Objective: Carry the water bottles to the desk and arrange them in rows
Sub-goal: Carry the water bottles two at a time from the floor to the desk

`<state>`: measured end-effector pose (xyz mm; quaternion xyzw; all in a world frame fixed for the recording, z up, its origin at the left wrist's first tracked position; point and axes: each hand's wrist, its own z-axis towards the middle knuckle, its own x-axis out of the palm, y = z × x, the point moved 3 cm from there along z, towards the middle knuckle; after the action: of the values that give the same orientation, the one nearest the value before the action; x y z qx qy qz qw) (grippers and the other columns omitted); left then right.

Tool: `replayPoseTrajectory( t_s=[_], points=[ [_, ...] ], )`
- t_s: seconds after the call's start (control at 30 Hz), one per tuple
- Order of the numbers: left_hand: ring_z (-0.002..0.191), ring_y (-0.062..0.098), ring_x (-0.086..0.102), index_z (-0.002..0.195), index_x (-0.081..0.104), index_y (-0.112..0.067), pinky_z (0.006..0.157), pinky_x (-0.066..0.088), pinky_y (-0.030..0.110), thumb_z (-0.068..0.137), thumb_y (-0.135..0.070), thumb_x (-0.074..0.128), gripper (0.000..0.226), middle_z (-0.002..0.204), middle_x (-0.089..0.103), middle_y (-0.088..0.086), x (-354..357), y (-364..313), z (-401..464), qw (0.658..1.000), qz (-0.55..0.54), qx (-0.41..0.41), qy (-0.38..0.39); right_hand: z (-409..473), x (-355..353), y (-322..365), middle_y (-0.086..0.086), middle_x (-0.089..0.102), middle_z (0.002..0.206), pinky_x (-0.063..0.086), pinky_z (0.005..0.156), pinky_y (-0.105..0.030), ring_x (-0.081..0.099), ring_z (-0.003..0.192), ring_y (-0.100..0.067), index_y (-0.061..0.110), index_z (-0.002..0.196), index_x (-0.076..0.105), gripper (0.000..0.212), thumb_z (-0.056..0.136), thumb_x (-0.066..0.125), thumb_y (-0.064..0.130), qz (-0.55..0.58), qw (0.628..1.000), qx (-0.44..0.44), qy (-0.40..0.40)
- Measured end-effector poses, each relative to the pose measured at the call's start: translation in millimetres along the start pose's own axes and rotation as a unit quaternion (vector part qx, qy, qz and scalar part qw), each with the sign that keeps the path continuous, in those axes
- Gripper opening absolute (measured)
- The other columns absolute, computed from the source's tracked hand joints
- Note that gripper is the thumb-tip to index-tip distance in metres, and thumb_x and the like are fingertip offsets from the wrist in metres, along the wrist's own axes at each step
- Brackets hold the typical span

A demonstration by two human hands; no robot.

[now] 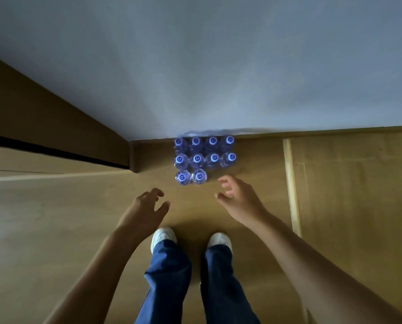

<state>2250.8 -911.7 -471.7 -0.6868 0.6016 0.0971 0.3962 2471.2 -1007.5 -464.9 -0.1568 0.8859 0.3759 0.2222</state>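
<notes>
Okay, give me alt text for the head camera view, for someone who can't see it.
Ten capped water bottles stand on a wooden floor against a pale wall, in rows of four, four and two. A person's left hand and right hand reach down toward them, both open and empty, above white shoes.

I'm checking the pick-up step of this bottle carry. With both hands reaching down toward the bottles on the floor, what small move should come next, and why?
Probably lower both hands onto the two front-row bottles. The left hand and right hand hover apart, fingers spread, holding nothing, and that short front row stands nearest them, with the two full rows of four behind it against the wall.
</notes>
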Motion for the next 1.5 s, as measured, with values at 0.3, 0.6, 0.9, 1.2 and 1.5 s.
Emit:
replayPoseTrajectory(
  t_s=[0.3, 0.6, 0.9, 1.2, 1.5],
  points=[
    [0.100, 0.025, 0.061, 0.128, 0.052, -0.019, 0.086, 0.051, 0.037, 0.093, -0.040, 0.059, 0.041, 0.122, 0.061, 0.008, 110.1, 78.4, 145.7, 0.998, 0.030, 0.057, -0.005, 140.0, 101.1, -97.5, 0.016, 0.054, 0.102, 0.040, 0.076, -0.020, 0.058, 0.096, -0.006, 0.020, 0.123, 0.057, 0.036, 0.089, 0.070, 0.020, 0.011, 0.999, -0.040, -0.017],
    [0.111, 0.013, 0.058, 0.129, 0.056, -0.017, 0.088, 0.048, 0.027, 0.067, -0.063, 0.067, 0.078, 0.129, 0.055, -0.005, 176.5, 108.6, 253.3, 0.971, -0.023, 0.235, -0.045, 247.6, 173.3, -172.3, 0.002, 0.062, 0.119, 0.047, 0.098, -0.034, 0.058, 0.114, -0.017, 0.015, 0.125, 0.053, 0.061, 0.075, 0.084, 0.030, 0.008, 0.994, -0.105, 0.012],
    [0.108, 0.001, 0.051, 0.117, 0.060, -0.017, 0.089, 0.036, 0.003, 0.071, -0.027, 0.086, 0.054, 0.114, 0.044, -0.011, 216.0, 126.0, 281.4, 0.935, -0.111, 0.293, -0.165, 262.5, 205.8, -192.6, -0.002, 0.060, 0.109, 0.050, 0.081, -0.037, 0.059, 0.102, -0.022, 0.009, 0.114, 0.057, 0.061, 0.065, 0.090, 0.021, 0.022, 0.970, -0.194, -0.146],
    [0.093, 0.013, 0.058, 0.108, 0.057, -0.025, 0.079, 0.049, 0.033, 0.070, -0.022, 0.087, 0.048, 0.102, 0.062, -0.013, 187.6, 111.6, 239.7, 0.953, -0.130, 0.252, -0.105, 210.1, 163.9, -155.1, 0.011, 0.071, 0.099, 0.051, 0.083, -0.032, 0.067, 0.093, -0.015, 0.020, 0.126, 0.056, 0.073, 0.063, 0.091, 0.031, 0.030, 0.978, -0.174, -0.115],
    [0.090, 0.020, 0.062, 0.105, 0.060, -0.019, 0.073, 0.054, 0.041, 0.066, -0.020, 0.089, 0.049, 0.096, 0.062, -0.010, 20.2, 22.7, 38.7, 0.948, -0.169, 0.208, -0.171, 49.3, 51.3, 22.7, 0.017, 0.063, 0.083, 0.043, 0.062, -0.012, 0.059, 0.078, -0.003, 0.042, 0.095, 0.042, 0.060, 0.063, 0.090, 0.027, -0.001, 0.972, -0.219, -0.081]
  ],
)
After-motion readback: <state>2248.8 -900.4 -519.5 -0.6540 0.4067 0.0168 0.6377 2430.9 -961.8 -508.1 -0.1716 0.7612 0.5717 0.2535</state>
